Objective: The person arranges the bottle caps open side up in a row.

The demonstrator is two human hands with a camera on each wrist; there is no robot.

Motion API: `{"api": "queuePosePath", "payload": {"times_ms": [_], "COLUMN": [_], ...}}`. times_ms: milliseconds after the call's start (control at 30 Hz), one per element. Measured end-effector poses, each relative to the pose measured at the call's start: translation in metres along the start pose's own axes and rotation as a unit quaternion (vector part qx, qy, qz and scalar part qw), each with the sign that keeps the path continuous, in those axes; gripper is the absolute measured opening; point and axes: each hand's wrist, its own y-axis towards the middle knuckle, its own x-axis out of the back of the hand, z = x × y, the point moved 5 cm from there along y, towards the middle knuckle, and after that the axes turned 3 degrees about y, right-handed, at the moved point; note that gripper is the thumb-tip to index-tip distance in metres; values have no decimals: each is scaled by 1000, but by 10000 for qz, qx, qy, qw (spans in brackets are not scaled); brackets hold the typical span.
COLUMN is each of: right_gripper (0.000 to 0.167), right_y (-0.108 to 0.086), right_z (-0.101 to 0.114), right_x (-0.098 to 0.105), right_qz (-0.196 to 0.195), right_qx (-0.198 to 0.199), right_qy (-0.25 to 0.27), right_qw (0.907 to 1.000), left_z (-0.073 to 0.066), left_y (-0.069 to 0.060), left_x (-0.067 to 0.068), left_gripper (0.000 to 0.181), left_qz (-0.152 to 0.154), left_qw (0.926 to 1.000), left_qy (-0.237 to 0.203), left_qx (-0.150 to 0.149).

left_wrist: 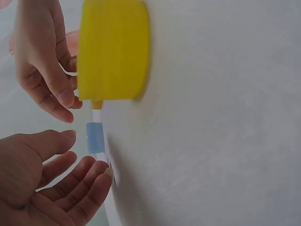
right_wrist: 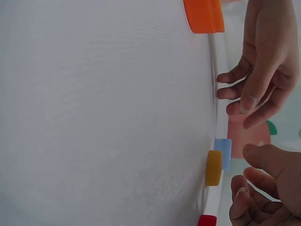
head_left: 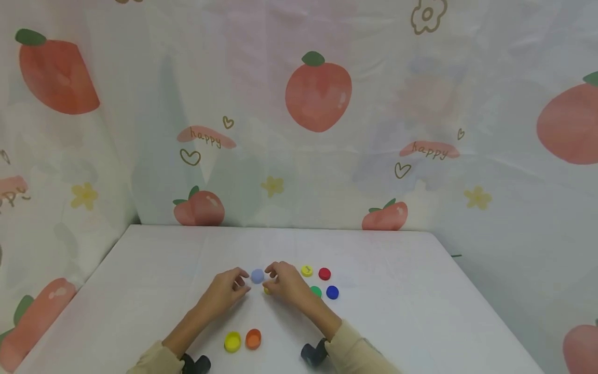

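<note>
A light blue bottle cap [head_left: 257, 276] lies on the white table between my two hands. My left hand [head_left: 228, 288] is at its left, fingers loosely bent and apart from it. On the other side, my right hand [head_left: 286, 284] hovers with thumb and fingers spread, holding nothing. Just under the right fingers sits an amber cap [right_wrist: 214, 168], mostly hidden by that hand in the head view. Close to the left wrist camera, a yellow cap [left_wrist: 113, 49] looks large. An orange cap [right_wrist: 203, 16] shows at the top of the right wrist view.
Right of my right hand are a yellow cap [head_left: 307, 270], a red cap [head_left: 324, 274], a blue cap [head_left: 333, 292] and a green cap [head_left: 316, 292], partly covered by the hand. A peach-printed cloth [head_left: 317, 171] hangs behind the table [head_left: 397, 311].
</note>
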Motion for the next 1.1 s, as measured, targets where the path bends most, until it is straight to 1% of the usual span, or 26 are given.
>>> {"api": "queuePosePath", "payload": {"times_ms": [100, 267, 633, 1100], "right_gripper": [30, 32, 30, 29], "right_y": [5, 11, 18, 26], "right_z": [0, -2, -1, -7], "right_x": [-1, -3, -6, -16], "right_qz": [56, 112, 185, 277], "right_qx": [-81, -159, -19, -83], "right_qy": [-50, -238, -327, -445], "right_qw": [9999, 9995, 9993, 9986], "left_z": [2, 2, 3, 4], "left_y": [2, 7, 17, 24], "left_x": [0, 0, -5, -12], "left_gripper": [23, 20, 19, 18], "left_qz": [-80, -89, -90, 206], "left_qw": [9999, 9999, 9999, 9992], "left_qy": [-45, -87, -55, -69], "left_qx": [44, 63, 117, 345]}}
